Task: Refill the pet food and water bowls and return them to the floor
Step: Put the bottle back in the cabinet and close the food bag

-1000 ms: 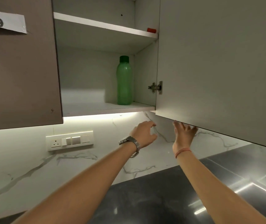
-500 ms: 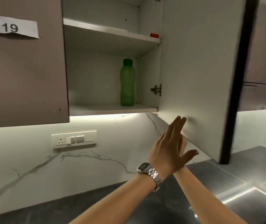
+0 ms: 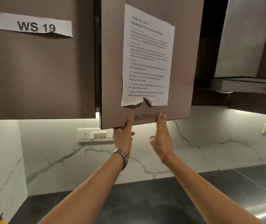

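No pet bowls, food or water show in this view. A brown wall cabinet door (image 3: pixel 113 62) stands almost closed, with a narrow dark gap on its left side. A printed task sheet (image 3: pixel 146 62) is taped to its front. My left hand (image 3: pixel 123 136), with a watch on the wrist, grips the door's bottom edge, thumb on the front face. My right hand (image 3: pixel 162 139) touches the lower front of the door with straight fingers. The cabinet's inside is hidden behind the door.
The neighbouring cabinet door carries a "WS 19" label (image 3: pixel 35 25). A switch and socket panel (image 3: pixel 93 135) sits on the marble backsplash. Below lies a dark countertop (image 3: pixel 145 199), and a steel range hood (image 3: pixel 245 84) hangs to the right.
The cabinet door has swung from wide open to nearly closed, hiding the green bottle and shelves. Both hands have moved up to its bottom edge.
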